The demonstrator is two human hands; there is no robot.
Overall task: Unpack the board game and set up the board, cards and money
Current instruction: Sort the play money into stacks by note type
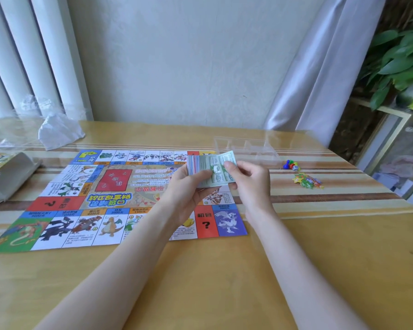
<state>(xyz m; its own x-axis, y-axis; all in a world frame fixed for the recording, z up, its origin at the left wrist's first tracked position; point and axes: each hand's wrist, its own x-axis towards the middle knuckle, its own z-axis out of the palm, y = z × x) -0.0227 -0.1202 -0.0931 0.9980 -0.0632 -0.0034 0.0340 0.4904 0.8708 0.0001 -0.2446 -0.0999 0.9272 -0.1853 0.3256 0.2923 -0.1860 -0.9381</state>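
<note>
**Both hands on money stack above board**

Left hand [188, 184] cups one stack of money [211, 169] from below, fingers curled round it. Right hand [247, 178] pinches the top green note's right edge. Stack is held in the air over the right part of the board [105, 201], which lies flat on the table [224, 270]. One clear tray [246, 148] behind. Pawns and a die [291, 165] sit to the right, small card pile [308, 181] near them. One box [7, 175] at left.

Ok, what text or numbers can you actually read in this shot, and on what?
"2000" on the green banknote atop the money stack.
"?" on the red corner square of the game board.
"?" on the red square at the board's left edge.
"2000元" above the orange dragon square.
Chinese title and the small property text: upside down, too blurred to read.
Box, dice: unreadable.
</note>
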